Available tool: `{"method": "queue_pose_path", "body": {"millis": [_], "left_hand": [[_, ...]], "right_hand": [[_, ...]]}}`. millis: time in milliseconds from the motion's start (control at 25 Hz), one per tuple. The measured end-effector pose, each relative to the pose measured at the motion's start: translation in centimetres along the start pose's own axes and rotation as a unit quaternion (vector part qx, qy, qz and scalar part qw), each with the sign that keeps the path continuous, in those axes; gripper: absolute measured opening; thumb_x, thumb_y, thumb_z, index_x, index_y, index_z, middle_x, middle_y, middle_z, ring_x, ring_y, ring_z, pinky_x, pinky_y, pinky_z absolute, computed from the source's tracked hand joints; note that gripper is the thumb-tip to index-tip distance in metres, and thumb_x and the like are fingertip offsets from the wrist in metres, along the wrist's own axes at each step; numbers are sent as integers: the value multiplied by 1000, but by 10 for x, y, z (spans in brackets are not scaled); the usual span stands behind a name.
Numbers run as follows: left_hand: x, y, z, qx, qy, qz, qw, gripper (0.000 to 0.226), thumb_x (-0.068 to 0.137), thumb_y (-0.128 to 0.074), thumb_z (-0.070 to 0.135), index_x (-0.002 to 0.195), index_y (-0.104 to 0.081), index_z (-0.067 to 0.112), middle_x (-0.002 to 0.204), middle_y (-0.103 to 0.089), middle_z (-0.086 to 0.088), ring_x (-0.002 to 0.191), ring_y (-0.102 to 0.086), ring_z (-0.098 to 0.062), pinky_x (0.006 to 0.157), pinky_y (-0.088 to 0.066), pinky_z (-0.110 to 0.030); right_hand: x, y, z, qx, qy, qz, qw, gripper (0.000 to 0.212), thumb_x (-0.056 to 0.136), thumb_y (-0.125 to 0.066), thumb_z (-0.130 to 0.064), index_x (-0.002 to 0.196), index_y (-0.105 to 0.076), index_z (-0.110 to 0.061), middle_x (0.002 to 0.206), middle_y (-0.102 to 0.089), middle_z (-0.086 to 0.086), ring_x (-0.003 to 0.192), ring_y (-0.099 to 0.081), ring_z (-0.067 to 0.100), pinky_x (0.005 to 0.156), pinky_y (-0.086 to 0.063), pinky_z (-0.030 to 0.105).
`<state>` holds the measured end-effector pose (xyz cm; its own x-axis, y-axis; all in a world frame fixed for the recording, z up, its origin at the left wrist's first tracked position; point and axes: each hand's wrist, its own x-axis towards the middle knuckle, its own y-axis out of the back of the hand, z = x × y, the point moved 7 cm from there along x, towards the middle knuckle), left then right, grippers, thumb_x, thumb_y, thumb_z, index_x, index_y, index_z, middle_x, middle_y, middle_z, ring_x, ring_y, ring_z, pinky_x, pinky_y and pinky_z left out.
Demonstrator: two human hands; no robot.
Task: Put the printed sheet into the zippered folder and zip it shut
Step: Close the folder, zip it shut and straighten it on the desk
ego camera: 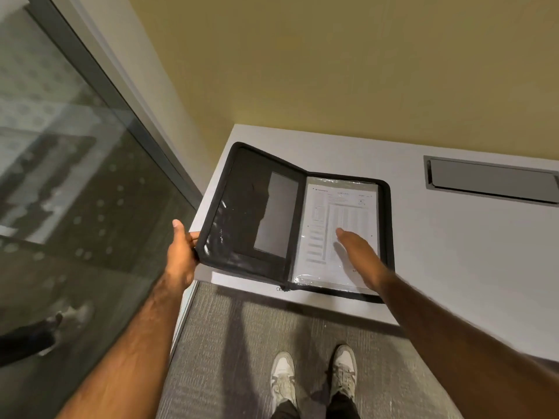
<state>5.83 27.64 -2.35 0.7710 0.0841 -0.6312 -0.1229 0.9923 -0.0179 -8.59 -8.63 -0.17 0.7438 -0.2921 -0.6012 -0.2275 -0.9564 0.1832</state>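
**Open zippered folder held at the counter corner, printed sheet inside**

A black zippered folder (290, 219) is laid open on the near left corner of a white counter (453, 252). Its right half is rested flat on the counter, while its left half is raised at a tilt and juts past the counter's left edge. The zipper is undone all round; a small pull (279, 288) is seen at the near end of the spine.

The printed sheet (335, 225) is lain in the right half of the folder, beneath a clear plastic sleeve, with rows of small text that cannot be read.

The near left edge of the raised cover is gripped by the left hand (181, 252): the thumb is set outside the edge and the fingers are curled behind it, out of sight. The right hand (360, 252) is laid flat on the sheet, its fingers (343, 234) straight, held together, and grasping nothing.

A recessed grey cable hatch (493, 181) is set into the counter, well apart to the far right. Two pale sneakers (314, 379) are seen below on grey carpet (230, 358). A glass partition (75, 192) is stood at the left, and a yellow wall (332, 71) behind the counter.
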Motion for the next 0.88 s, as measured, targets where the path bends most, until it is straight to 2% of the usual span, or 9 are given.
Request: {"method": "queue_pose_path", "body": {"millis": [40, 120, 200, 280, 480, 640, 720, 760, 880], "left_hand": [[-17, -15, 10, -25, 14, -84, 996, 91, 89, -23, 81, 107, -70, 5, 97, -77, -17, 97, -72, -33, 94, -55, -47], [-49, -41, 25, -63, 36, -219, 973, 104, 78, -24, 88, 134, -62, 8, 127, -69, -17, 120, -66, -33, 104, -52, -50], [-74, -65, 33, -83, 44, -304, 948, 107, 77, -27, 89, 147, -50, 12, 146, -56, -14, 135, -54, -33, 111, -42, -54], [-93, -89, 36, -65, 37, -346, 935, 105, 79, -24, 89, 152, -43, 15, 152, -50, -12, 140, -48, -34, 117, -34, -56], [-125, -150, 24, 57, -40, -347, 935, 93, 85, -12, 84, 151, -45, 27, 149, -55, -1, 140, -49, -22, 122, -28, -51], [-140, -197, 1, 185, -97, -354, 912, 87, 83, -10, 87, 153, -36, 43, 160, -37, 16, 150, -29, -9, 126, -17, -48], [-149, -215, -15, 236, -96, -356, 899, 88, 82, -11, 87, 155, -31, 42, 163, -26, 17, 152, -22, -8, 126, -14, -42], [-151, -221, -25, 261, -88, -355, 894, 87, 83, -11, 84, 156, -30, 40, 162, -25, 17, 150, -23, -7, 123, -16, -36], [-150, -233, -54, 348, -82, -341, 870, 79, 91, -20, 75, 154, -38, 31, 152, -39, 12, 141, -35, -10, 112, -24, -28]], "right_hand": [[2, -14, -8, 24, 11, -19, 999, 60, 101, -38, -55, 148, -40, -18, 146, -47, -2, 133, -46, 17, 109, -32, 32], [6, -41, -29, 53, 35, -44, 997, 73, 95, -36, -70, 156, -26, -31, 162, -29, -6, 148, -30, 17, 122, -22, 43], [7, -67, -52, 73, 56, -73, 993, 77, 90, -33, -77, 156, -22, -39, 165, -20, -11, 151, -21, 17, 123, -18, 51], [3, -84, -77, 104, 78, -92, 987, 77, 89, -34, -78, 156, -22, -40, 165, -20, -13, 152, -20, 14, 124, -18, 48], [-3, -74, -106, 192, 98, -87, 973, 68, 97, -38, -65, 155, -28, -33, 162, -30, -9, 148, -29, 11, 121, -24, 43], [-7, -34, -97, 210, 112, -67, 969, 58, 98, -46, -57, 150, -38, -32, 146, -47, -17, 133, -42, 6, 113, -33, 39], [-8, -6, -82, 202, 108, -40, 972, 46, 101, -49, -45, 145, -42, -31, 132, -53, -18, 123, -46, 7, 107, -37, 35], [-9, 7, -73, 195, 106, -26, 975, 48, 100, -52, -43, 145, -42, -30, 133, -54, -16, 124, -49, 9, 108, -39, 35], [-4, 47, -38, 198, 81, 20, 977, 48, 95, -61, -43, 140, -51, -29, 133, -64, -5, 121, -62, 20, 106, -49, 45]]}}
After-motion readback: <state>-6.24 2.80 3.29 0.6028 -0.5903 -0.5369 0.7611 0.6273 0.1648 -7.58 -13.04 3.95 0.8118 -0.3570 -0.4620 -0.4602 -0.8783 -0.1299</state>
